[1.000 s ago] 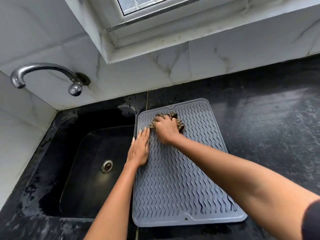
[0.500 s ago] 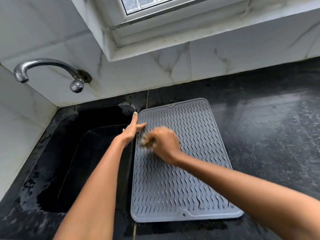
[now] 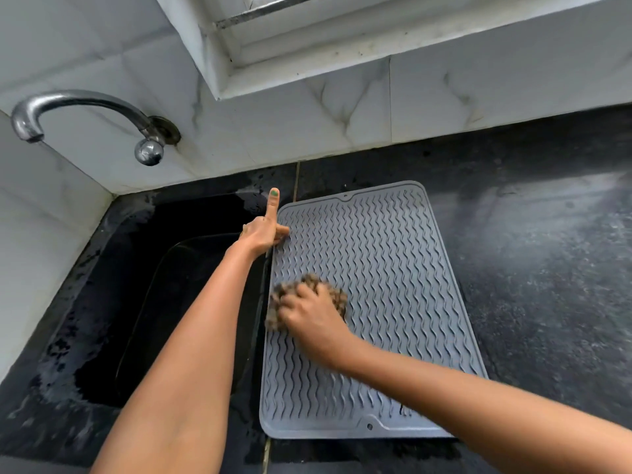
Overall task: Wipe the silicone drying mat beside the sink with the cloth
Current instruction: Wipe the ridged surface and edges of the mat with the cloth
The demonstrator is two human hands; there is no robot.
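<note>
Two hands work here. The right hand [image 3: 313, 318], bunched around the brown speckled cloth [image 3: 337, 295], has slid down from the 12 o'clock end to the middle-left of the grey wavy silicone mat [image 3: 393, 285]. The left hand [image 3: 263, 234] has moved up and now pinches the mat's edge by the black sink [image 3: 136, 268]. More mat is wiped now.

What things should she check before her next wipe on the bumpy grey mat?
1. Brown crumpled cloth in the right hand: ok, grip closed on it.
2. Cloth touching the grey ribbed silicone mat: ok.
3. Left hand steadying the mat's sink-side edge: ok, fingers pinch it.
4. Mat flat on the black stone counter: ok.
5. Mat clear of other items: ok.
6. Mat clean: cannot tell.
</note>
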